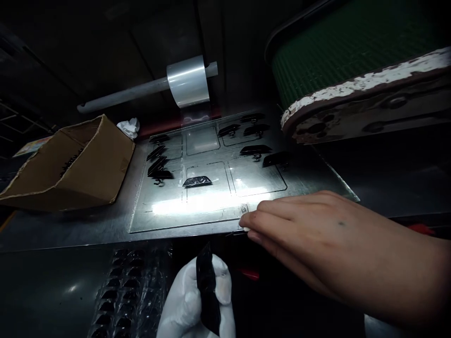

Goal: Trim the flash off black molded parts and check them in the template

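My left hand [190,300], in a white glove, is closed round a glossy black plastic piece [206,272] held upright below the table's front edge. My bare right hand [303,230] reaches in from the right, its fingers pressed together at the front edge of a clear sheet [169,220]. Whatever is between those fingertips is too small to make out. On the sheet lies a black trapezoid piece [198,181] with a shiny face. Several similar black pieces [256,150], some with small hooks, lie at its right and left sides.
An open cardboard box [95,164] with dark small parts stands at left. Behind the sheet, a roll of clear film [188,82] sits on a bar. A green-belted conveyor [334,61] juts in at upper right. Clear trays of black pieces [123,295] lie at lower left.
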### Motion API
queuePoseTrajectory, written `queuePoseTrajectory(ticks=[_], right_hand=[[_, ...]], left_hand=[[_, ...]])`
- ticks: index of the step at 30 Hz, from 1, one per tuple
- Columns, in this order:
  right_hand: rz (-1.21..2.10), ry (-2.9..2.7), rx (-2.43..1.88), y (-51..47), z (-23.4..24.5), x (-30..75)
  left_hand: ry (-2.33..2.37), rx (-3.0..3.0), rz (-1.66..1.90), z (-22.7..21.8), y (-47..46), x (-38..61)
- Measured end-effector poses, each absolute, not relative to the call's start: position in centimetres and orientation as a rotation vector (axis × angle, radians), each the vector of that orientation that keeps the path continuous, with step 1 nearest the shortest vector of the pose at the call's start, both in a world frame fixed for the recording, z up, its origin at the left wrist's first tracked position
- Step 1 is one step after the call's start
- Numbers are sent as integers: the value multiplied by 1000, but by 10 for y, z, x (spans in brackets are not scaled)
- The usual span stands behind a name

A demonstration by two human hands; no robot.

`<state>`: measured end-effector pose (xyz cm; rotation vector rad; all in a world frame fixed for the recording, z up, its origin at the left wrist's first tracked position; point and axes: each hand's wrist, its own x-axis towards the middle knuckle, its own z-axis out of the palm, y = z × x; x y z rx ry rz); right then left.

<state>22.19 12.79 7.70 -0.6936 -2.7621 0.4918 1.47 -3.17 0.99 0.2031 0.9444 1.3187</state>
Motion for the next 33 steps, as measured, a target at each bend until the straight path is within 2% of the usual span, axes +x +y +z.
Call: queuePoseTrajectory(ticks=[7,15,33], right_hand=[[697,-2755,-713,126,77,214],[748,-2744,-676,124,74,211],[373,-2939,-608,127,100,192]], left_hand=[[986,333,1296,10,-22,20],[982,383,1298,11,-15,19],[959,382,1165,6,-21,15]])
